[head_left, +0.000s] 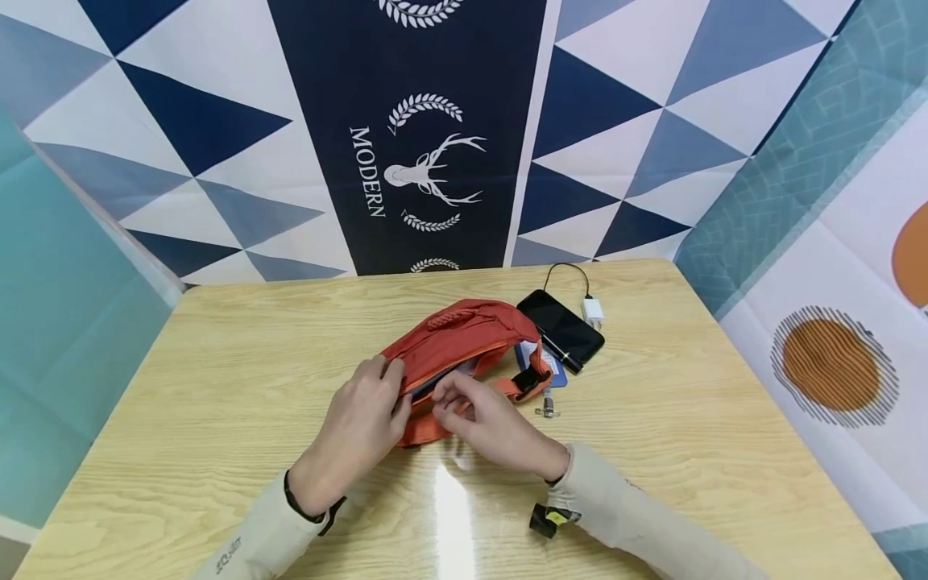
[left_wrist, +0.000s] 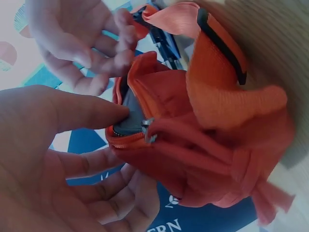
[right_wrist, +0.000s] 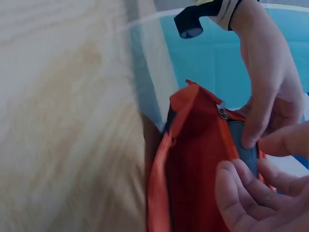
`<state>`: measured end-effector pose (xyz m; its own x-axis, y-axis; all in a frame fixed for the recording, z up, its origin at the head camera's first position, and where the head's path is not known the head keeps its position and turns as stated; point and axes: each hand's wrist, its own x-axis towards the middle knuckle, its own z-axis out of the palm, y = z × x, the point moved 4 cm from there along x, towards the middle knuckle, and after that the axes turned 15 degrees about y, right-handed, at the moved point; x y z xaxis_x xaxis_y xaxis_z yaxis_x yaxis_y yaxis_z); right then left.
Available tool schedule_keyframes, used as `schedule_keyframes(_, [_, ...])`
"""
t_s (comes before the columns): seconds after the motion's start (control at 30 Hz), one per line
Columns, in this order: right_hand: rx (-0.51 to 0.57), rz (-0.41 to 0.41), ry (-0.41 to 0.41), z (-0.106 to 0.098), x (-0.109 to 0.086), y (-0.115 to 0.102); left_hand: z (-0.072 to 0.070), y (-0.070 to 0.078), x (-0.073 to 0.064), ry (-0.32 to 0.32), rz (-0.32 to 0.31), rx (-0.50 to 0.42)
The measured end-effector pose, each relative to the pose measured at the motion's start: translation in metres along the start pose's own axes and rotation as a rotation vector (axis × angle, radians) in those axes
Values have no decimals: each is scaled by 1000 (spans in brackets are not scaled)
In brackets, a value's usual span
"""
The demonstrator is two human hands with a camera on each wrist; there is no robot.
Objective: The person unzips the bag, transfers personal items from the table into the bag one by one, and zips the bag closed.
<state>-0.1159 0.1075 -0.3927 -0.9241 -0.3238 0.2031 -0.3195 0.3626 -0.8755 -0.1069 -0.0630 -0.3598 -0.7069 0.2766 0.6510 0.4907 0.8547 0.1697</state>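
A red waist bag [head_left: 471, 334] with orange straps [left_wrist: 212, 92] lies on the wooden table, its zipped pocket partly open. My left hand [head_left: 362, 411] grips the bag's left end, the thumb at the opening and the other fingers behind the cloth. Inside the opening shows a grey-blue surface [right_wrist: 244, 145], touched by the left thumb. A metal zipper slider [left_wrist: 147, 128] with a red pull sits at one end of the opening. My right hand [head_left: 493, 423] hovers at the opening's front edge with loosely bent fingers, and nothing shows between them.
Behind the bag's right end lies a black phone-like slab [head_left: 569, 326], cabled to a white plug [head_left: 592, 311]. A black pen [head_left: 558, 350], a blue-and-white card [head_left: 557, 372] and a small metal piece [head_left: 548, 403] are close to the strap's black buckle [head_left: 529, 380]. Patterned cloth [head_left: 239, 145] hangs behind the table [head_left: 239, 346].
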Motion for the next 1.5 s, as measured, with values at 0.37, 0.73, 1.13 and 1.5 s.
schedule_keyframes(0.37, [-169,-238,120,-53,14,-19,8,-8,-2,26,1,41])
schedule_keyframes(0.73, [-772,-13,-15,-111,25,15,-4,-30,5,-13,-170,-65])
schedule_keyframes(1.13, [-1012,118,-133,-83,14,49,-15,-21,8,-55,-143,-101])
schedule_keyframes(1.5, [-985,149,-194,-82,14,50,-31,-23,9,-102,-208,-164])
